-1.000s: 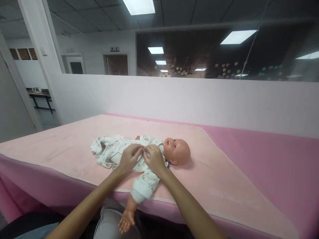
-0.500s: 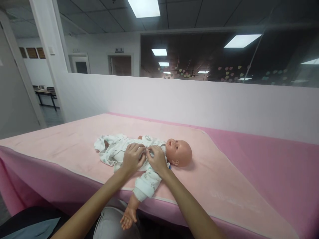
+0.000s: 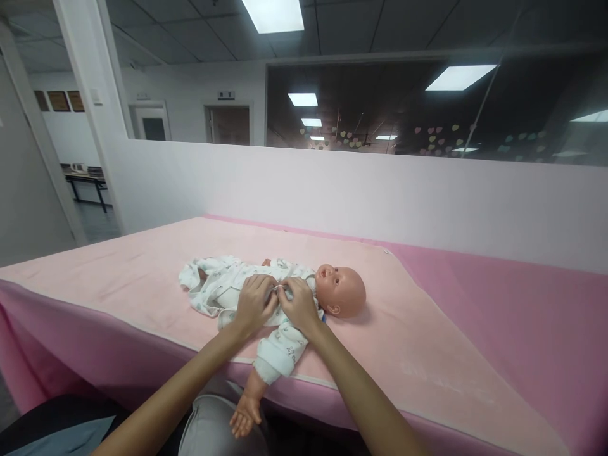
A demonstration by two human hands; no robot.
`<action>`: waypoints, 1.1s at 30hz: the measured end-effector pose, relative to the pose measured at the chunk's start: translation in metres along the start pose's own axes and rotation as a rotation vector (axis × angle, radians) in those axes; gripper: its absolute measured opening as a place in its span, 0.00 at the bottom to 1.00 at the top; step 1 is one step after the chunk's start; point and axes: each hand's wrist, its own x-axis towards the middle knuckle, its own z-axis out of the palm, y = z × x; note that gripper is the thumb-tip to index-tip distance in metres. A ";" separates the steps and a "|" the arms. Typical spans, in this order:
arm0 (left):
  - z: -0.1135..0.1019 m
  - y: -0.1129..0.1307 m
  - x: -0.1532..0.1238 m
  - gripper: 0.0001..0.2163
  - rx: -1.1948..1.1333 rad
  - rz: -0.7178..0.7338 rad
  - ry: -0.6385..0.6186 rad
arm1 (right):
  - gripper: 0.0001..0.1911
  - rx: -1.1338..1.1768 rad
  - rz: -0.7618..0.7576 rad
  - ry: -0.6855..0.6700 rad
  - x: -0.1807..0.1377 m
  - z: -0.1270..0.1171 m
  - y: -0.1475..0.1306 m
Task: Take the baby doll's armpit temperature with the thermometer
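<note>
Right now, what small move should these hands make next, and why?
Perhaps ease the left hand and right hand slightly apart, drawing what looks like a thin pale tie gently taut: their fingers pinch it close together over the white patterned garment on the baby doll, and whether it is knotted is too small to tell.

White half-wall (image 3: 361, 190) ahead of me, dark window (image 3: 351, 82) with heart shapes (image 3: 432, 130) above, ceiling panel (image 3: 274, 16) lit, doors (image 3: 154, 128) beyond, dark-legged table (image 3: 88, 177) on grey floor (image 3: 98, 223) through the far-left opening, brown plaques (image 3: 58, 101) above it.
</note>
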 end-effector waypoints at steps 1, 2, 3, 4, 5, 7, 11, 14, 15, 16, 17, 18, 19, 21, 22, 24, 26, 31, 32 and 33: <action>0.000 0.000 0.000 0.05 -0.011 -0.001 0.008 | 0.04 0.002 -0.001 -0.003 0.000 0.000 0.000; 0.001 0.000 -0.001 0.05 -0.021 -0.004 0.019 | 0.05 0.003 -0.001 -0.006 0.000 0.000 0.001; 0.001 -0.001 -0.001 0.06 -0.031 -0.008 0.030 | 0.05 0.004 0.000 -0.008 0.000 0.000 0.001; 0.002 -0.001 -0.002 0.06 -0.041 -0.013 0.040 | 0.05 0.003 0.000 -0.011 0.000 0.000 0.001; 0.003 -0.002 -0.002 0.07 -0.051 -0.017 0.048 | 0.05 0.004 0.001 -0.012 0.000 0.000 0.001; 0.004 -0.003 -0.003 0.09 -0.070 -0.025 0.051 | 0.05 0.003 0.004 -0.013 0.000 0.000 0.000; 0.005 -0.003 -0.004 0.12 -0.112 -0.052 0.061 | 0.06 0.006 0.010 -0.023 0.001 -0.001 -0.001; 0.005 -0.004 -0.004 0.12 -0.145 -0.071 0.065 | 0.06 0.004 0.008 -0.029 0.000 -0.001 -0.001; 0.006 -0.004 -0.005 0.12 -0.154 -0.074 0.062 | 0.06 0.002 0.006 -0.033 0.000 -0.002 -0.001; 0.006 -0.005 -0.005 0.11 -0.161 -0.076 0.057 | 0.07 -0.001 0.004 -0.038 0.000 -0.002 -0.001; 0.006 -0.005 -0.005 0.11 -0.166 -0.077 0.053 | 0.07 -0.004 0.003 -0.043 0.000 -0.002 -0.001; 0.006 -0.005 -0.005 0.11 -0.170 -0.078 0.051 | 0.07 -0.009 0.003 -0.048 0.000 -0.002 0.000; 0.006 -0.005 -0.005 0.10 -0.175 -0.079 0.052 | 0.07 -0.014 0.003 -0.053 0.000 -0.002 0.000; 0.006 -0.006 -0.005 0.09 -0.185 -0.074 0.054 | 0.07 -0.023 0.003 -0.060 0.000 -0.002 0.000; 0.005 -0.005 -0.005 0.08 -0.189 -0.070 0.054 | 0.07 -0.025 0.001 -0.062 0.001 -0.002 0.000; 0.004 -0.005 -0.005 0.07 -0.192 -0.062 0.048 | 0.07 -0.026 0.000 -0.067 0.001 -0.002 -0.001; 0.003 -0.005 -0.004 0.07 -0.188 -0.058 0.033 | 0.07 -0.027 0.002 -0.068 0.001 -0.002 -0.001; 0.000 -0.002 -0.003 0.08 -0.170 -0.062 0.008 | 0.06 -0.060 -0.036 -0.091 0.000 -0.005 -0.003; 0.000 -0.001 -0.003 0.08 -0.168 -0.061 0.007 | 0.07 -0.073 -0.047 -0.100 0.000 -0.005 -0.004; 0.000 0.000 -0.003 0.08 -0.166 -0.059 0.004 | 0.07 -0.085 -0.056 -0.107 0.000 -0.006 -0.004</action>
